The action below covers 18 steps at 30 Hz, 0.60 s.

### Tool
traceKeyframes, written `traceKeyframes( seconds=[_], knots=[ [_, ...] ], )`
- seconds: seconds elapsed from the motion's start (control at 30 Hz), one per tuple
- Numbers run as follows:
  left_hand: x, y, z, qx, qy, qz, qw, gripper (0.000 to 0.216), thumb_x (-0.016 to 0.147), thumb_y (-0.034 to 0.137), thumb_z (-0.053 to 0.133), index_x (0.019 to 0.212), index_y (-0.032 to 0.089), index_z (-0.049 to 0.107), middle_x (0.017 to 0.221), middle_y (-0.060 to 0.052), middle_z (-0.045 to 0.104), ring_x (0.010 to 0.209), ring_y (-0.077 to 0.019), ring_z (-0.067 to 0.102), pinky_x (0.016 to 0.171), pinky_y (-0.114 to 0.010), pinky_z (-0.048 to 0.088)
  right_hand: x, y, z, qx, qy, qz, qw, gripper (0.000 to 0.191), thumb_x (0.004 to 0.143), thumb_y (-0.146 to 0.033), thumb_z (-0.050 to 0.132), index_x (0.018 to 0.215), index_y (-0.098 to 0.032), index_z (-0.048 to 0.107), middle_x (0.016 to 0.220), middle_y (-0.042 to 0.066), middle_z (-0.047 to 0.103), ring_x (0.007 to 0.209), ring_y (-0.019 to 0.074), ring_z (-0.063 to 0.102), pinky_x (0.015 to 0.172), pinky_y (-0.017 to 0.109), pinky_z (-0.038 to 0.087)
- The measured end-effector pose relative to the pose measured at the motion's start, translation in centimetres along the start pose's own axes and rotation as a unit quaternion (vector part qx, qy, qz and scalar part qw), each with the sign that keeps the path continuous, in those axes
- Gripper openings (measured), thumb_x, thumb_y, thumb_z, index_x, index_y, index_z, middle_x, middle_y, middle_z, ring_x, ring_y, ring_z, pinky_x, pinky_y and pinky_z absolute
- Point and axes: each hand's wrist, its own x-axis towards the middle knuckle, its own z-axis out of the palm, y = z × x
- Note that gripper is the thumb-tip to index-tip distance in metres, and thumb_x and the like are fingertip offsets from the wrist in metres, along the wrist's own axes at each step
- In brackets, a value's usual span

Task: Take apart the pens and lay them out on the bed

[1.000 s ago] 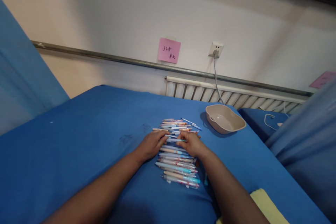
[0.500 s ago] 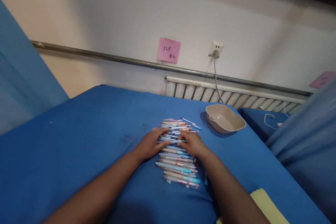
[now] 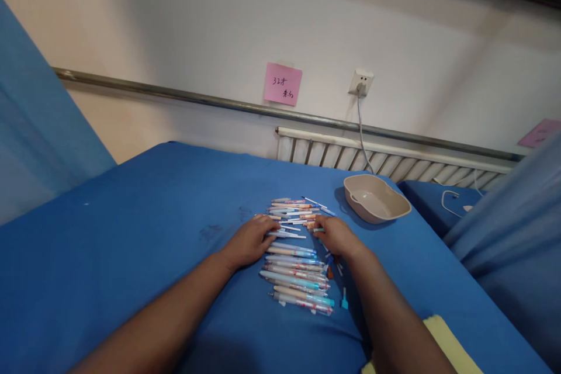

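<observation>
My left hand point(image 3: 253, 239) is at the left ends of a column of pens, its thumb and fingers closed on a pen point(image 3: 284, 235). From that pen a thin white refill points right, uncovered. To the right, my right hand point(image 3: 335, 235) is closed in a pinch on a small teal-tipped pen part point(image 3: 316, 229), mostly hidden by the fingers. Nearer me lie several whole pens point(image 3: 293, 274) side by side, in clear, blue and peach colours. Beyond the hands are several opened pens point(image 3: 293, 208) with white refills showing.
A beige basin point(image 3: 377, 198) stands at the right back of the blue-covered bed point(image 3: 131, 234). Small loose pen parts, including a teal one point(image 3: 344, 299), lie beside my right forearm. A yellow cloth point(image 3: 451, 342) is at the lower right. A radiator point(image 3: 333, 155) runs behind.
My right hand has moved right, away from my left, taking the teal-tipped part off the pen. The white refill now shows. My left hand has barely moved.
</observation>
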Motion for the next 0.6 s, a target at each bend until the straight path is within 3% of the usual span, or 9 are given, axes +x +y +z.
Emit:
traceKeyframes(
  seconds=[0.17,0.33,0.47,0.6],
  knots=[
    [0.0,0.4,0.0,-0.016,0.009,-0.006,1.0,0.022,0.083,0.02,0.054,0.104,0.02,0.059,0.102,-0.006,0.062,0.098,-0.0206,0.055,0.088,-0.033,0.042,0.3,-1.1,0.7,0.061,0.038,-0.018,0.997,0.006,0.078,-0.024,0.059,0.083,-0.021,0.061,0.089,0.002,0.068,0.08,0.0167,0.058,0.069,0.024,0.037],
    [0.1,0.7,0.2,-0.047,0.027,-0.014,0.998,0.022,0.084,0.023,0.053,0.104,0.02,0.06,0.102,-0.005,0.064,0.097,-0.0195,0.056,0.089,-0.033,0.041,0.4,-2.5,2.0,0.088,0.013,-0.049,0.995,0.008,0.077,-0.026,0.061,0.084,-0.023,0.062,0.075,-0.002,0.066,0.071,0.0148,0.057,0.066,0.023,0.036],
    [0.0,0.3,0.0,-0.06,0.034,-0.049,0.996,0.026,0.082,0.024,0.053,0.106,0.02,0.06,0.102,-0.006,0.065,0.095,-0.02,0.058,0.086,-0.032,0.044,0.4,-1.7,1.8,0.046,0.003,-0.056,0.997,0.01,0.077,-0.024,0.06,0.087,-0.024,0.064,0.083,-0.001,0.068,0.078,0.0157,0.059,0.069,0.024,0.036],
    [0.0,-0.4,-0.5,-0.052,0.082,-0.109,0.989,0.03,0.078,0.023,0.052,0.106,0.017,0.061,0.097,-0.007,0.066,0.088,-0.0207,0.061,0.082,-0.032,0.046,0.4,-0.4,1.1,0.042,-0.004,-0.063,0.997,0.015,0.076,-0.019,0.059,0.09,-0.023,0.064,0.09,0.001,0.069,0.082,0.0163,0.06,0.072,0.024,0.038]
  ],
)
